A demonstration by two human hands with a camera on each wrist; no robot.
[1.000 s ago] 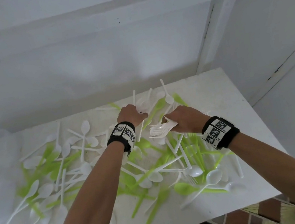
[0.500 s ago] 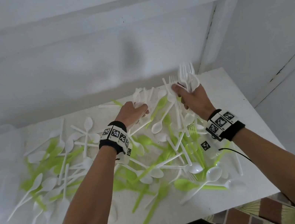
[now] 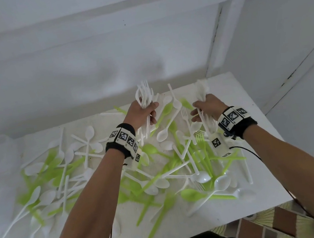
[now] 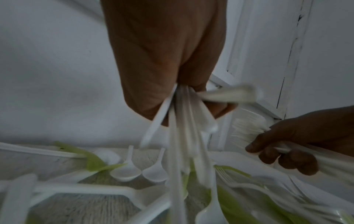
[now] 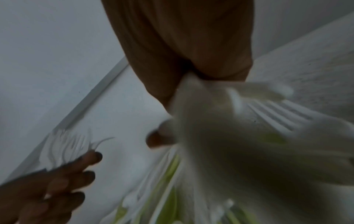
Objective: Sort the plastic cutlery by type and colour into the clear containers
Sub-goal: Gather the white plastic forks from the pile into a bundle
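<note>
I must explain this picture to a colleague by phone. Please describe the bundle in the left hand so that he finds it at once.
Start at the white table strewn with white and green cutlery. Near its far edge two hands are raised; the left hand grips a bundle of white forks. It stands upright, tines up, against the wall, unlike the loose pieces lying flat; the other bundle is on the right.

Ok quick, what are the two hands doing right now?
Left hand: grips a bunch of white forks.
Right hand: grips another bunch of white cutlery, blurred, probably forks.
</note>
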